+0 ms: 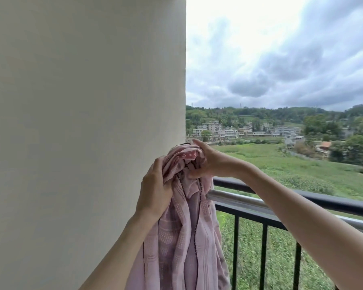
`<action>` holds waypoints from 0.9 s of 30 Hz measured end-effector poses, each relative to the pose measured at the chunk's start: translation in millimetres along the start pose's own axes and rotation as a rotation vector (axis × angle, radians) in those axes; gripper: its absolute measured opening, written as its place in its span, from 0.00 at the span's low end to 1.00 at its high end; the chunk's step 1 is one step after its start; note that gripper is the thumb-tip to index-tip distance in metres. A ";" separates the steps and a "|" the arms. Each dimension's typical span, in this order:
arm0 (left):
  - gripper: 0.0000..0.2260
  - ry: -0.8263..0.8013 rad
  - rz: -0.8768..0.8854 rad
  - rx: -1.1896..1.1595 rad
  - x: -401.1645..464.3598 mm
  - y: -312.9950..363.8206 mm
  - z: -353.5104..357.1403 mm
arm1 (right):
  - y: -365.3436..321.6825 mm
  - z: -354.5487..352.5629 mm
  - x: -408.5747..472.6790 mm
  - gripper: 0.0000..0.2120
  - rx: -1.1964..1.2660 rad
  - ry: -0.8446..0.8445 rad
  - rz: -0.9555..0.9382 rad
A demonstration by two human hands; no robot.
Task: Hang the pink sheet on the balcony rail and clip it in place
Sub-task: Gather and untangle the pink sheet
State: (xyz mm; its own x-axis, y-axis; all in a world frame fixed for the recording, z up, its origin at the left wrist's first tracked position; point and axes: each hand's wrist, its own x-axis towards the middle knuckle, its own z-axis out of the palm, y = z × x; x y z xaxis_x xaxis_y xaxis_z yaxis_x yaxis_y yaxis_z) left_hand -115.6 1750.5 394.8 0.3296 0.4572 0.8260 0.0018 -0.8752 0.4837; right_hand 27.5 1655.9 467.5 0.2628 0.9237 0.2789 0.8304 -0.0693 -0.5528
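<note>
— Beside the wall [82, 122], what hangs?
— Pink sheet [182, 248], bunched above the balcony rail [302, 200], draping past it.
— Hands?
— Left hand [155, 191] grips its folds; right hand [205, 160] clutches the top.

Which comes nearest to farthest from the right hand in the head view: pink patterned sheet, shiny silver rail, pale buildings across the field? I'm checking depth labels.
1. Pink patterned sheet: bunched inside the right hand.
2. Shiny silver rail: just below the hand, running right.
3. Pale buildings: far beyond the green field.
</note>
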 end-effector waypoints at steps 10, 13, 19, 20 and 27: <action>0.19 0.045 0.035 0.088 30.9 2.6 -12.3 | 5.7 0.3 23.5 0.20 -0.159 0.365 -0.048; 0.19 0.105 0.088 0.121 54.7 16.5 -20.7 | 3.6 -17.1 45.5 0.13 -0.182 0.602 -0.160; 0.19 -0.016 0.056 -0.011 83.2 46.5 -22.0 | 1.8 -56.1 47.3 0.18 -0.198 0.647 -0.289; 0.21 -0.093 0.014 -0.074 81.0 45.8 -19.9 | 6.3 -59.2 39.4 0.20 -0.192 0.543 -0.230; 0.14 -0.340 -0.191 -0.275 53.1 36.1 17.2 | 35.8 -60.2 -17.1 0.21 -0.160 -0.013 0.359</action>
State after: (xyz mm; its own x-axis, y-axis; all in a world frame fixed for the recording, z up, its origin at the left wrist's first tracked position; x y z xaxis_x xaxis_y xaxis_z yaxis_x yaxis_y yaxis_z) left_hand -81.8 1740.4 451.2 0.6378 0.4881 0.5958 -0.1422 -0.6856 0.7139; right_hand 82.3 1614.9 490.2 0.5450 0.8347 0.0792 0.7533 -0.4459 -0.4835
